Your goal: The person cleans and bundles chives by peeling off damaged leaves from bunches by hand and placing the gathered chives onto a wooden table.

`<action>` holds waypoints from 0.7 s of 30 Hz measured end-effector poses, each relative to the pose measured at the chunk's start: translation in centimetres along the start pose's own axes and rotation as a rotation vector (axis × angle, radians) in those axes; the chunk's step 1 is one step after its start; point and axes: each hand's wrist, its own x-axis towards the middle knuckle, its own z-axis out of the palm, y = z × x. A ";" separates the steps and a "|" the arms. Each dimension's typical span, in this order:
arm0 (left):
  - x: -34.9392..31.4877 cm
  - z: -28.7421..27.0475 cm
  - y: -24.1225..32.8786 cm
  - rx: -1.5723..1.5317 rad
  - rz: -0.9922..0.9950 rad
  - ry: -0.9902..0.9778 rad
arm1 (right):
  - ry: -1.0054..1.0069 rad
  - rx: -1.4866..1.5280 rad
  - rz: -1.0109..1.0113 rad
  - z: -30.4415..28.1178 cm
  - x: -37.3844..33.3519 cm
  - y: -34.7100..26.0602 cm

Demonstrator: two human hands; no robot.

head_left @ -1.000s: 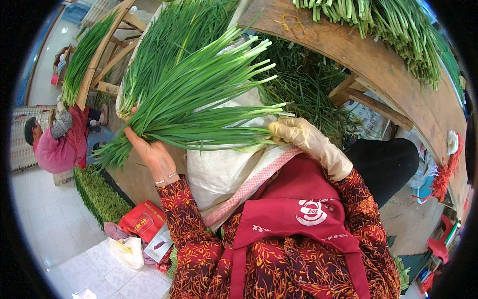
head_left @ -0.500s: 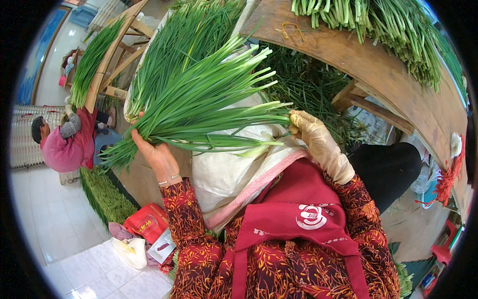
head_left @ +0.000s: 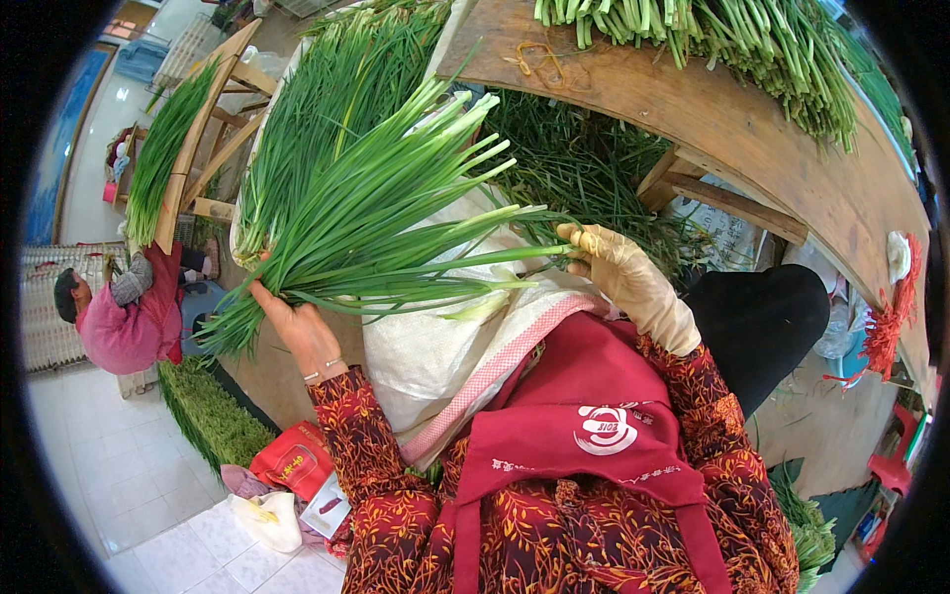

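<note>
A loose bunch of long green garlic chives [head_left: 366,223] spreads out over a white woven sack [head_left: 411,361] on my lap, pale stem ends pointing to the far right. My bare left hand [head_left: 297,332] is closed around the leafy end, its fingers partly hidden beneath the leaves. My right hand [head_left: 614,267], in a thin pale glove, pinches the end of a chive stalk at the bunch's right side. A few thin leaf scraps hang by those fingertips.
A bigger heap of chives [head_left: 341,99] lies just beyond the bunch. Trimmed leaves [head_left: 574,158] pile under a curved-looking wooden table [head_left: 633,84] bearing stalks [head_left: 732,49]. Red ties [head_left: 896,317] hang at the right. A person in pink [head_left: 129,317] works at the left.
The whole view has shifted slightly, so things sit further left. My right fingers have closed at a stalk's end; my left hand keeps its hold on the bunch.
</note>
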 end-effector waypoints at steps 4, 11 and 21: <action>-0.1 -0.1 -0.3 -0.101 -0.079 0.054 | 0.060 -0.109 -0.012 0.4 -0.4 -0.3; 0.5 -1.9 -1.1 0.071 -0.034 0.005 | 0.612 -0.410 -0.097 -9.6 -0.2 -0.8; 0.1 0.0 0.2 -0.244 -0.157 0.114 | -0.035 -1.164 -0.029 7.1 2.0 -4.6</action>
